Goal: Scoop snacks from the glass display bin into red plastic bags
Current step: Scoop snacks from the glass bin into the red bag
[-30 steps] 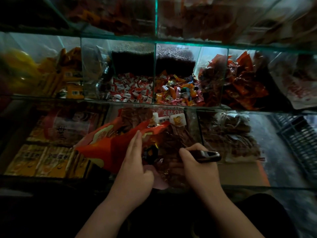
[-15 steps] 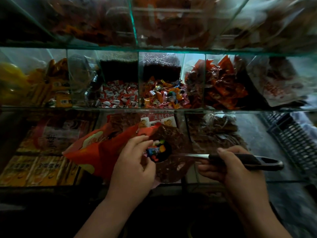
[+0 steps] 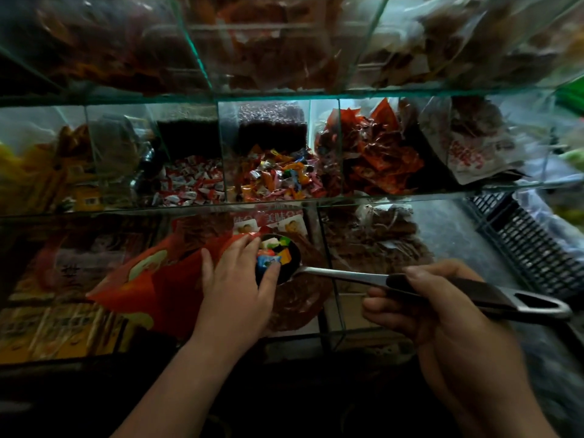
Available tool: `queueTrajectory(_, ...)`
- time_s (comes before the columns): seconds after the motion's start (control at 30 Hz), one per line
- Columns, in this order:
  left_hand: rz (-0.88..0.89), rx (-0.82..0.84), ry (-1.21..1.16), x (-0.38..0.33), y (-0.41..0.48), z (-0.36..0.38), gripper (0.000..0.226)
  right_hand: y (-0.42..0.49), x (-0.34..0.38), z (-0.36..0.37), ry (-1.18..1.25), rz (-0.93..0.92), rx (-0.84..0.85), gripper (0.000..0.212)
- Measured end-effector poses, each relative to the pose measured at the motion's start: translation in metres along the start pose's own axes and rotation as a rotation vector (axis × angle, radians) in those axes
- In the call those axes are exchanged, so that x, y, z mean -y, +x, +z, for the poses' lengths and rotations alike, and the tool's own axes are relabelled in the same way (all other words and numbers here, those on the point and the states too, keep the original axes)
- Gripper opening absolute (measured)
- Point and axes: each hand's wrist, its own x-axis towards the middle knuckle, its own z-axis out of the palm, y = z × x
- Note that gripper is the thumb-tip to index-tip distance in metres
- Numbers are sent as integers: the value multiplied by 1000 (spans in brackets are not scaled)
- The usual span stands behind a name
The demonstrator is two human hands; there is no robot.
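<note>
Nearest you, your right hand [image 3: 442,314] is wrapped round the black handle of the scoop [image 3: 341,274], well to the right of the red bag [image 3: 151,279]. The scoop's long axis runs nearly level from that hand leftward. Its bowl, loaded with mixed wrapped snacks [image 3: 273,252], sits right at the bag's mouth. Your left hand [image 3: 237,282] pinches the bag's upper edge there, fingers lying against the bowl, so your hands are apart, joined only by the tool. The bag lies on its side, mouth facing right toward the bowl. Tipping, I judge, needs the bowl rolled leftward into the opening. Beyond the bag, one shelf up, is the glass bin [image 3: 328,147] of coloured sweets.
</note>
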Motion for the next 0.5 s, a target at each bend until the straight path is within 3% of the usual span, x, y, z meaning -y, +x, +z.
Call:
queueTrajectory(0.1,54,-31,-4,-6,7,-3,66,-3,3,10,0,-20,38,22)
queueTrajectory(0.37,184,-85,-150,-17,47,-16,59,3,11,33,101,-61,18,20)
queueTrajectory(0.5,245,-51,-154,-23,88,-25,62,24,17,47,135,-61,-20,1)
